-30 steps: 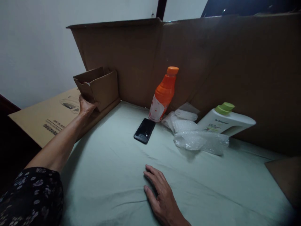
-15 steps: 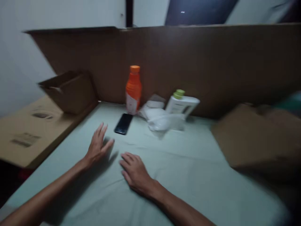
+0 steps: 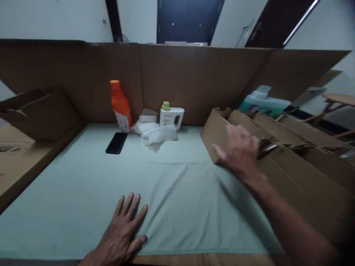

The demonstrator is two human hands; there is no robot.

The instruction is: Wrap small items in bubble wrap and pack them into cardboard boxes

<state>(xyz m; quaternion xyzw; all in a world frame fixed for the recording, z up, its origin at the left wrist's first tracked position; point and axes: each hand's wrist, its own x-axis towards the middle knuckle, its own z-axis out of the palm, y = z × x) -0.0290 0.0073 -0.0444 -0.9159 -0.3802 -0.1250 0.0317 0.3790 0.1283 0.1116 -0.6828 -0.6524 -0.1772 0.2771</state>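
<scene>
My right hand point(image 3: 240, 151) rests on the near end of a flattened brown cardboard box point(image 3: 280, 159) lying along the right side of the desk point(image 3: 172, 192), fingers curled over its edge (whether they truly grip it, I cannot tell through the blur). My left hand point(image 3: 122, 236) lies flat and spread on the pale green cloth at the desk's near edge, holding nothing. Well apart from both, by the tall brown cardboard backing point(image 3: 180, 77), stand an orange plastic bottle point(image 3: 121, 105) and a white jug with a green cap point(image 3: 171, 115), with crumpled clear bubble wrap point(image 3: 155, 132) between them and a black phone point(image 3: 117, 142) lying flat nearby.
</scene>
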